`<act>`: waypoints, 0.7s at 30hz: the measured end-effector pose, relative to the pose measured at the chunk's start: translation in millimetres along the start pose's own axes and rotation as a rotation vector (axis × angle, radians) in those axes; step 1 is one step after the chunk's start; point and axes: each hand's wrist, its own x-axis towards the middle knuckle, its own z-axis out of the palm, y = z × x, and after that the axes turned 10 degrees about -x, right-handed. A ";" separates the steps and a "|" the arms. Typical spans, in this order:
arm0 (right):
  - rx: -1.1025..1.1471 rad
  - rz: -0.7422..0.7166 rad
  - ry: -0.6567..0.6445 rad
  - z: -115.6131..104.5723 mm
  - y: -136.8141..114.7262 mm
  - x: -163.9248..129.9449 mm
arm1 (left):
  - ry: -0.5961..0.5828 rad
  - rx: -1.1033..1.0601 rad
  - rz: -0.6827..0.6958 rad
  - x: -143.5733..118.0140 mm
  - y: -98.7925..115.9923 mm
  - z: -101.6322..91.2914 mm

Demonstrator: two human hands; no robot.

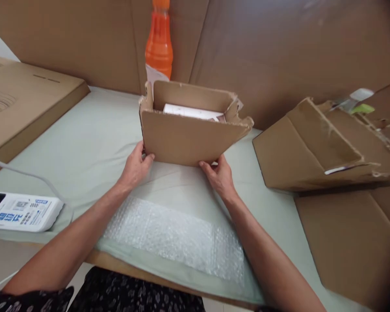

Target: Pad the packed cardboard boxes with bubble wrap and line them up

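So we had our left hand and right hand on the cardboard box, fingers gripping its bottom corners, bubble wrap just in front on the tabletop.

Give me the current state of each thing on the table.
Small cardboard box: open, upright, white item inside.
Left hand: on box's lower left corner.
Right hand: on lower right corner.
Orange bottle: upright behind box.
Bubble wrap: flat.
Torn carton: collapsed.

Brown cardboard box, orange bottle, pale green tablecloth, clear dotted bubble wrap.
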 end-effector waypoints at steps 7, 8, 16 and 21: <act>-0.363 -0.368 0.012 -23.2 -11.7 -103.9 | -0.162 0.446 0.329 -103.1 27.9 -27.7; -0.378 -0.475 -0.028 -19.7 -21.2 -123.1 | -0.262 0.470 0.400 -121.5 28.0 -27.5; -0.701 -0.558 -0.141 -43.5 18.0 -177.0 | -0.498 0.552 0.501 -164.4 -5.5 -40.3; -0.797 -0.344 -0.021 -88.7 67.8 -187.5 | -0.103 0.807 0.352 -164.8 -12.0 -80.0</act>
